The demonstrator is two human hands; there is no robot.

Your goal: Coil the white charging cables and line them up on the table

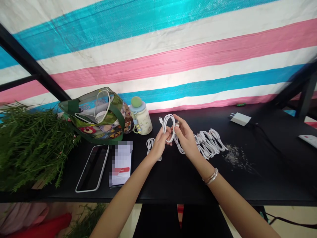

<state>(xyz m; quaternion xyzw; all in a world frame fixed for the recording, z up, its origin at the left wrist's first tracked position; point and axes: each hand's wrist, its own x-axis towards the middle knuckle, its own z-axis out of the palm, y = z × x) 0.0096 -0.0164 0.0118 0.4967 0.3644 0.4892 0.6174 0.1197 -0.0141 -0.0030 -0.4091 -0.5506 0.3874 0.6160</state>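
Nearest on my feed, the left hand (pixel 159 143) and right hand (pixel 185 137) are held over a matte black tabletop (pixel 173 186), with thin silver bangles (pixel 211 176) on the right wrist. Both hands grasp a glossy white charging cable (pixel 168 127) bent into a loop. The left fingers are curled around its lower bend, and the right thumb and fingertips pinch near its top, hiding whatever lies there. A small white connector (pixel 160 120) pokes out at the loop's left side. Just right of the hands lies a tangled bundle of white cables (pixel 208 143), and a smaller white coil (pixel 150 145) sits partly under the left hand. Farther left are a white-framed dark slab (pixel 92 168) and a card (pixel 121 162), too blurred for me to read. Beyond them stand a clear green-trimmed tote bag (pixel 91 115) and a cream bottle with a green-topped lid (pixel 141 115). A white plug charger (pixel 240 119) rests far right.
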